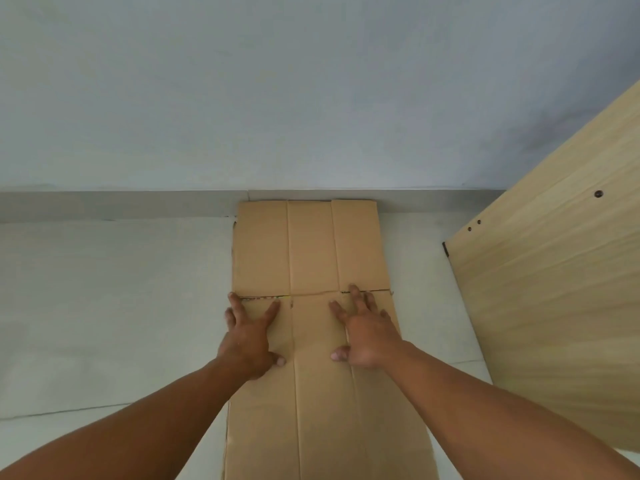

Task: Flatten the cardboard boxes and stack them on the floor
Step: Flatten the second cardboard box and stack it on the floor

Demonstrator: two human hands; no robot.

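Note:
A flattened brown cardboard box [311, 251] lies on the pale floor, its far end touching the skirting at the wall. Lengthwise creases divide it into three panels, and a cross slit runs at about mid-length. My left hand [249, 337] rests palm down on the left panel just below that slit, fingers spread. My right hand [367, 330] presses flat on the right panel, fingertips reaching the slit. Neither hand grips anything. A thin edge of another layer shows under the cardboard at its left side.
A light wooden panel [554, 271] with a few screw holes leans in at the right, close to the cardboard's right edge. A grey skirting [121, 204] and a pale blue wall [277, 91] close the far side. Pale floor tiles [104, 306] stretch to the left.

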